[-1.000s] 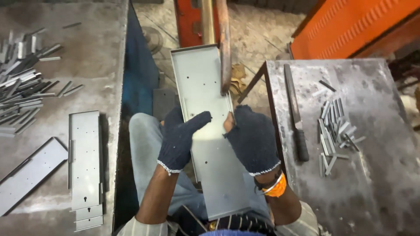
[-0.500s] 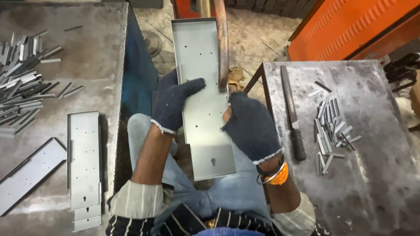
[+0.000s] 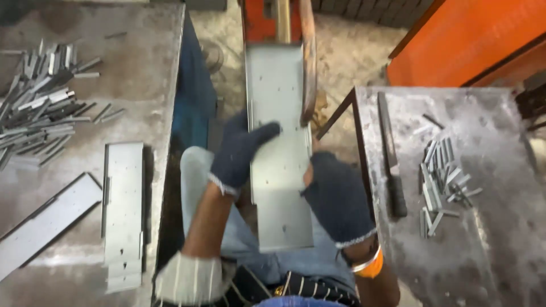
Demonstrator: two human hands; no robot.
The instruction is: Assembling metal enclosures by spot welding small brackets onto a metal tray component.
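Observation:
A long grey sheet-metal channel (image 3: 277, 102) with small punched holes lies lengthwise over my lap, its far end near an orange machine part. My left hand (image 3: 239, 152), in a dark knit glove, grips the channel's left edge with the thumb laid across its face. My right hand (image 3: 336, 196), gloved the same way, holds the right edge near the channel's near end. An orange band sits at my right wrist.
On the left table (image 3: 142, 68) lie a stack of similar channels (image 3: 122, 210), a flat metal strip (image 3: 42, 222) and a heap of small metal pieces (image 3: 37, 108). The right table (image 3: 495, 142) holds a long dark tool (image 3: 390, 159) and loose small strips (image 3: 443, 176). An orange panel (image 3: 472, 40) stands behind.
The channel has slid away from me toward the machine, and both hands moved forward with it. The view has shifted slightly.

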